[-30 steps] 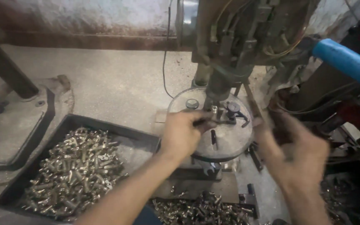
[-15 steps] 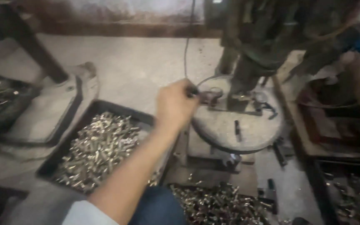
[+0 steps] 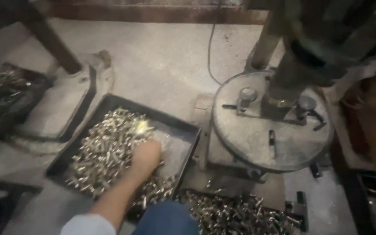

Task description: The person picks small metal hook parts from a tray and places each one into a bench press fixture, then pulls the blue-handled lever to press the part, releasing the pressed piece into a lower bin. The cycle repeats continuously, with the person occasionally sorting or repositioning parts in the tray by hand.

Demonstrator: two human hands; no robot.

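L hand (image 3: 146, 157) knuckles-up in the black tray (image 3: 183, 130), fingers buried in small metal fittings (image 3: 105, 152); grip unclear. R hand out of view.

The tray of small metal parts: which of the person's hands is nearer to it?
Left. The left hand is down in the black tray, resting on the pile of metal parts. The right hand cannot be made out clearly in this view.
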